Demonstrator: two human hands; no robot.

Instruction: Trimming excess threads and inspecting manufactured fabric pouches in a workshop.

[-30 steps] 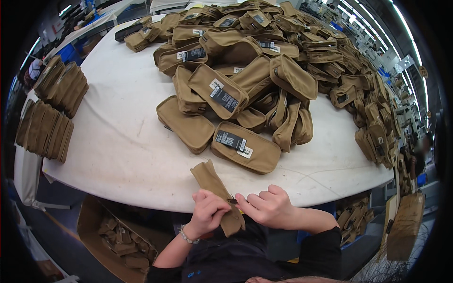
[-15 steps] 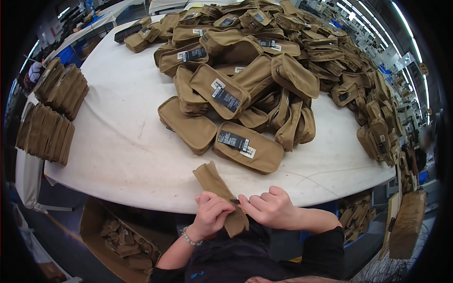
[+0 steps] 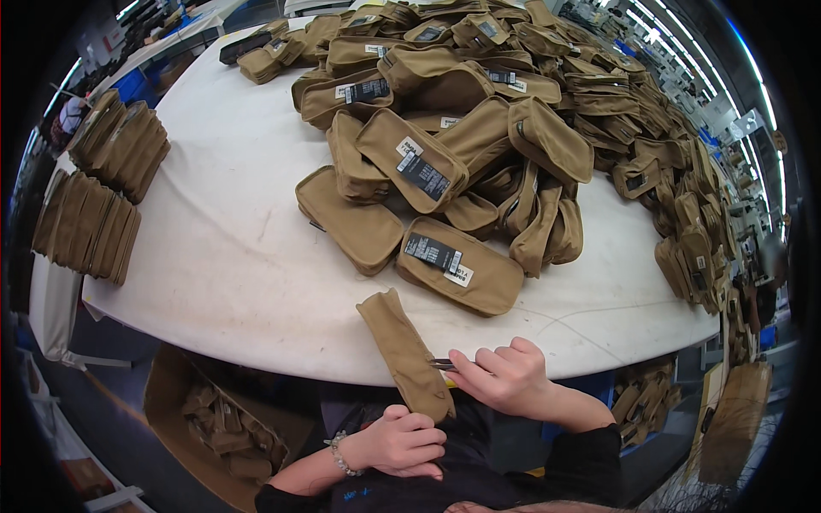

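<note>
A brown fabric pouch (image 3: 398, 346) slants across the table's near edge, its far end resting over the white top. My left hand (image 3: 400, 443) is closed round the pouch's near end, just off the edge. In my right hand (image 3: 503, 380), closed fingers grip small dark thread snips (image 3: 442, 363). Their narrow tips point left and meet the pouch's right side. Beyond lies a finished-looking brown pouch (image 3: 492, 282) with a black tag and a white label, beside another brown pouch (image 3: 351, 224) lying flat.
A large heap of brown pouches (image 3: 436, 73) covers the far and right parts of the white table (image 3: 222, 205). Stacked pouches (image 3: 85, 224) stand at the left. Below the edge are a cardboard box (image 3: 167, 402) of brown pieces and, at right, a bin with more pouches (image 3: 646, 398).
My left hand has slid down from the pouch's middle to its near end. My right hand has shifted slightly right, and the snips' blades now show more. The pouch is turned flatter.
</note>
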